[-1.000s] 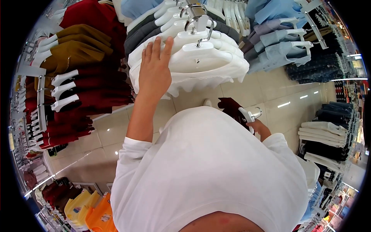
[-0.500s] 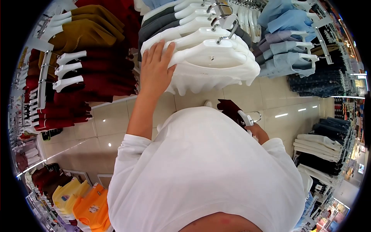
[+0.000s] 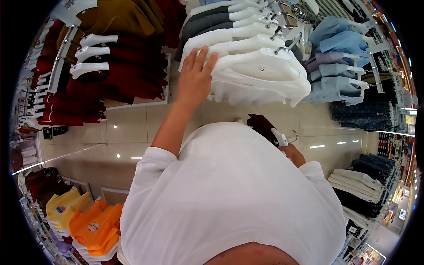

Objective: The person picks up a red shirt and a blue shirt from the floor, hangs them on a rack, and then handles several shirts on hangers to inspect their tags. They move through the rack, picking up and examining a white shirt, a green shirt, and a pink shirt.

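Observation:
My left hand (image 3: pixel 195 77) lies with fingers stretched out on the left shoulders of the white tops (image 3: pixel 260 73), which hang on white hangers from a metal rail. The front top has a wide round neckline and faces me. Low on my right side, my right hand (image 3: pixel 295 155) is closed around a white hanger (image 3: pixel 279 137) with a silver hook. A dark maroon garment (image 3: pixel 261 125) hangs from it, mostly hidden behind my white shirt. Dark grey tops (image 3: pixel 201 24) hang behind the white ones.
Dark red tops (image 3: pixel 128 75) and mustard tops (image 3: pixel 119 17) hang to the left. Light blue tops (image 3: pixel 338 79) are on a rack to the right. Folded orange clothes (image 3: pixel 95 225) and yellow clothes (image 3: pixel 66 205) sit at the lower left. The tiled floor (image 3: pixel 128 137) runs between the racks.
The view has shifted, so the racks sit further right in it. My left hand stays on the white tops, and the front top leans slightly differently. My right hand still holds the hanger.

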The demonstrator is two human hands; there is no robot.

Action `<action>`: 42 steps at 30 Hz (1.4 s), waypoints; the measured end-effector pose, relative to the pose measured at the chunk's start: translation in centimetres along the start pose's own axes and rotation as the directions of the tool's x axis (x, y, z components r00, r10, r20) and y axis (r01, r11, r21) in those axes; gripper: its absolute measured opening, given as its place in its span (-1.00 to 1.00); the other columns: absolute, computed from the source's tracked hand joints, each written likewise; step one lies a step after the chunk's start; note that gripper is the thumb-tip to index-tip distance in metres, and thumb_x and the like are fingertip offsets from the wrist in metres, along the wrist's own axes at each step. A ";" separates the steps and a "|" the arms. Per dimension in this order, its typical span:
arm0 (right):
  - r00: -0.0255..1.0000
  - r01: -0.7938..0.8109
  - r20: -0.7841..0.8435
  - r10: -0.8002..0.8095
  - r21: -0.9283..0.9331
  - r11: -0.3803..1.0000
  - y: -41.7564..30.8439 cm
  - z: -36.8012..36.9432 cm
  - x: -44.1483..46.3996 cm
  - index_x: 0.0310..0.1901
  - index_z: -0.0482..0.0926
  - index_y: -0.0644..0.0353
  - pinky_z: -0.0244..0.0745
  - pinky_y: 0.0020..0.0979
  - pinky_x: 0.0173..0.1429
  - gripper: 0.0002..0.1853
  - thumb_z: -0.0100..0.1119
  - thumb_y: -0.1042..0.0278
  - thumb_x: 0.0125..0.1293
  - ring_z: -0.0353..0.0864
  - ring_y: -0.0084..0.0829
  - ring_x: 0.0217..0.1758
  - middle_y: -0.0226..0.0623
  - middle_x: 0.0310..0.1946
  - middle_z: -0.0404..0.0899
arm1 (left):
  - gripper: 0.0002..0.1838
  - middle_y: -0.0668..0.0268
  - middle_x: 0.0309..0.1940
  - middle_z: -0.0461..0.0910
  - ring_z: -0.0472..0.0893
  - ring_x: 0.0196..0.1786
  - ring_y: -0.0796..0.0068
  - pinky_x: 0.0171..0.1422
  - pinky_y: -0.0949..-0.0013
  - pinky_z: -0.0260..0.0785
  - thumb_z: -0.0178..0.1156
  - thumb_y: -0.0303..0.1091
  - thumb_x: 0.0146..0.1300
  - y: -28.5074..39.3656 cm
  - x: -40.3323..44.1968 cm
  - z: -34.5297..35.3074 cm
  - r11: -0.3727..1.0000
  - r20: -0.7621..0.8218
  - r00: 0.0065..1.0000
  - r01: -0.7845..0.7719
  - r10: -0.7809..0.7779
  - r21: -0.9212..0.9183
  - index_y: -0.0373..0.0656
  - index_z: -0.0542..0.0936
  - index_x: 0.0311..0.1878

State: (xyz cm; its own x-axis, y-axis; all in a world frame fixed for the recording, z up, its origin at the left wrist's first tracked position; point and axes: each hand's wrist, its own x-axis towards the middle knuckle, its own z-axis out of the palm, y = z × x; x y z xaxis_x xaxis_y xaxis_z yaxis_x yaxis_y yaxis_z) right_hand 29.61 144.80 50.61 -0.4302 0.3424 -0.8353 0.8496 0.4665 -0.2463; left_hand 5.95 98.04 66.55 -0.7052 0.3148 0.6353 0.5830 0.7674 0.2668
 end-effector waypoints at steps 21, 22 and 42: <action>0.998 0.023 0.058 -0.020 -0.054 0.998 1.0 -0.8 -1.5 0.05 0.54 0.49 0.54 -0.19 -0.15 -0.42 0.37 0.17 0.12 0.68 -0.18 -0.17 -0.01 -0.16 0.66 | -0.26 0.08 0.31 0.37 0.53 0.09 -0.05 0.12 0.08 0.44 0.07 -0.71 0.07 -0.5 -4.0 1.4 0.988 -0.154 0.976 0.153 -0.156 -0.033 0.01 0.32 0.38; 0.997 0.036 0.073 -0.030 -0.081 0.996 0.8 -1.3 -1.2 0.05 0.54 0.49 0.54 -0.19 -0.15 -0.42 0.37 0.16 0.12 0.68 -0.17 -0.17 -0.01 -0.15 0.66 | -0.27 0.08 0.27 0.41 0.56 0.03 -0.02 0.07 0.07 0.46 0.08 -0.67 0.09 -0.4 -4.6 1.3 0.975 -0.111 0.969 0.215 -0.220 -0.053 0.03 0.31 0.39; 0.970 0.233 0.126 -0.208 -0.234 0.944 5.2 -2.0 6.5 0.05 0.55 0.54 0.50 -0.21 -0.01 -0.38 0.40 0.15 0.08 0.65 -0.17 -0.07 0.05 -0.08 0.65 | -0.45 0.14 -0.17 0.70 0.68 -0.13 0.22 -0.01 0.28 0.47 0.15 0.10 0.30 3.7 -11.7 0.4 0.361 0.315 0.390 0.921 -0.865 -0.149 -0.20 0.61 0.08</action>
State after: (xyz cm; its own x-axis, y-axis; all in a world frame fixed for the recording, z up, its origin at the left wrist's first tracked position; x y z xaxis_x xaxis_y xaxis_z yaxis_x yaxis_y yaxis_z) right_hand 30.64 151.14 44.86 -0.5553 0.1322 -0.8211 0.6307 0.7105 -0.3121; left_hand 16.18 97.40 59.81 -0.9064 -0.3658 -0.2112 -0.3789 0.4834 0.7891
